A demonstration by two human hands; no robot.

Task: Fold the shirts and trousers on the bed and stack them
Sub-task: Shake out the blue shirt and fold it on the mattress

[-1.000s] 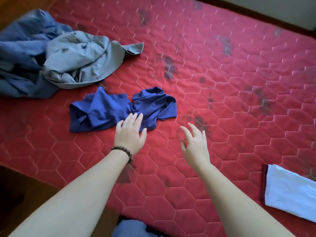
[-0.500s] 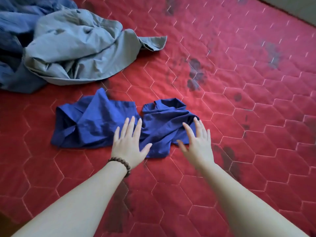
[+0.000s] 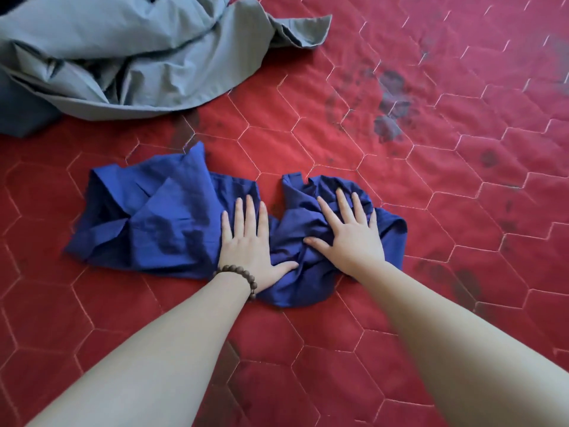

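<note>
2 hands, left hand (image 3: 246, 241) and right hand (image 3: 351, 232), press 1 blue garment (image 3: 160, 220).

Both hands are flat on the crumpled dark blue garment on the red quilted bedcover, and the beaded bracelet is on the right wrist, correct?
Not quite. The head view shows the brown beaded bracelet on the left wrist, not the right. The rest holds: the left hand and right hand both lie flat, fingers straight, on the crumpled dark blue garment on the red quilted bedcover.

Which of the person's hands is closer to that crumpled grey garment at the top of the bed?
Left. The left hand lies flat on the blue garment, below the grey garment; the right hand lies farther right.
</note>
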